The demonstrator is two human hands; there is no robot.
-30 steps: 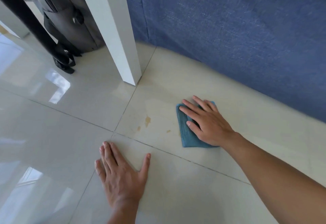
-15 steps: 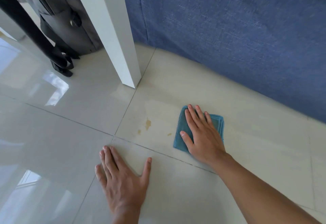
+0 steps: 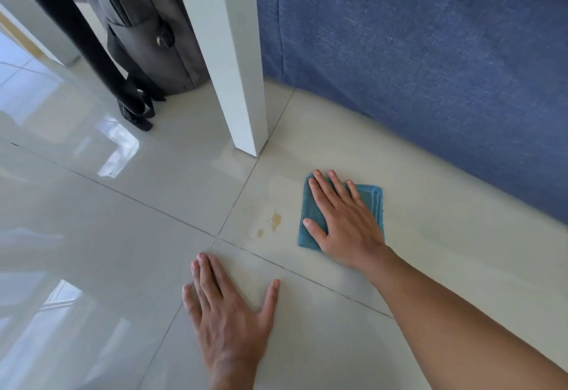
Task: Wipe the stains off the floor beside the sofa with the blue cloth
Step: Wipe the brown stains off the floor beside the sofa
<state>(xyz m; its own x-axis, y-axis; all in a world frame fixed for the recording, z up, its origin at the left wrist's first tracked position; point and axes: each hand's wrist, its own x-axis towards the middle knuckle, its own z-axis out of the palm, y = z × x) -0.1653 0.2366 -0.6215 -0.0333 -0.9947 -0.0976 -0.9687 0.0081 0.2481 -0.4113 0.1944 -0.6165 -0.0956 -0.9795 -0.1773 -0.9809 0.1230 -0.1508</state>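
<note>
A folded blue cloth lies flat on the glossy pale floor tiles, a short way in front of the blue sofa. My right hand presses down on the cloth with fingers spread, covering most of it. Just left of the cloth are small yellowish-brown stains, uncovered. My left hand rests palm-down on the bare floor nearer to me, fingers apart, holding nothing.
A white table leg stands on the floor just beyond the stains, close to the sofa's corner. Behind it a grey backpack with dangling black straps leans upright. Tile joints cross near the stains.
My right hand has turned so its fingers point away from me and has slid the cloth over the floor; one small stain spot near the cloth no longer shows. The left hand stays planted.
</note>
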